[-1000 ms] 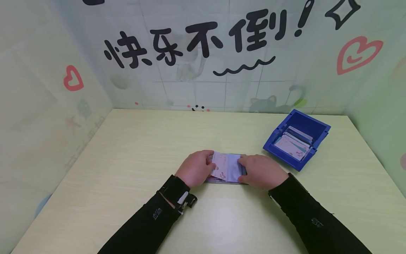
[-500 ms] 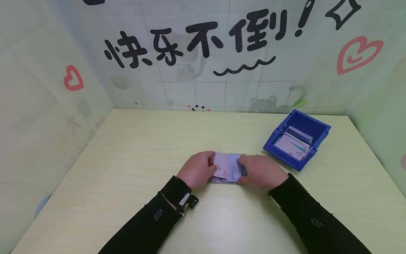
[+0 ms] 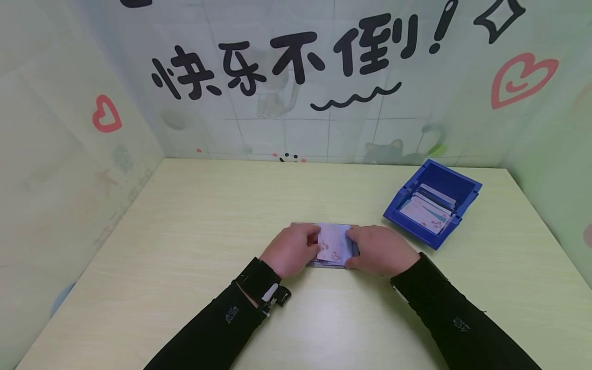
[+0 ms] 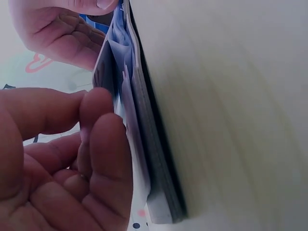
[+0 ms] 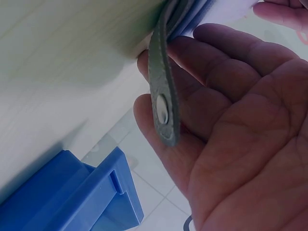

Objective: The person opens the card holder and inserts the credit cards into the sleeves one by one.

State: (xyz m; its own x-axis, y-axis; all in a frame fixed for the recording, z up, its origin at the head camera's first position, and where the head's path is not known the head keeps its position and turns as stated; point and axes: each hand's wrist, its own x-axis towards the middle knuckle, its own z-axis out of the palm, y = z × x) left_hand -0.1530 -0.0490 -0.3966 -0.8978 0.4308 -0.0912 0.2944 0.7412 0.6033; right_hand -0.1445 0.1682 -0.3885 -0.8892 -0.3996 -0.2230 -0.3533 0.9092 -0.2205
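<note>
A grey card holder (image 3: 324,265) with clear sleeves lies opened out on the table between both hands. My left hand (image 3: 290,251) pinches the left edge of a pink flower-patterned card (image 3: 330,245), which lies over the holder's right-hand sleeve. How far the card sits inside the sleeve I cannot tell. My right hand (image 3: 383,250) holds the holder's right side, thumb at the near edge and fingers at the far edge. In the right wrist view, the holder's strap (image 5: 161,72) with a metal snap hangs before the right palm.
A blue plastic box (image 3: 446,177) stands open at the back right, with several cards (image 3: 427,209) inside. Behind the table (image 3: 222,205) rises a printed wall with black lettering (image 3: 296,54); side walls flank it.
My left hand has moved a little to the right with the pink card, which now covers more of the sleeve. The right hand stays in place.
</note>
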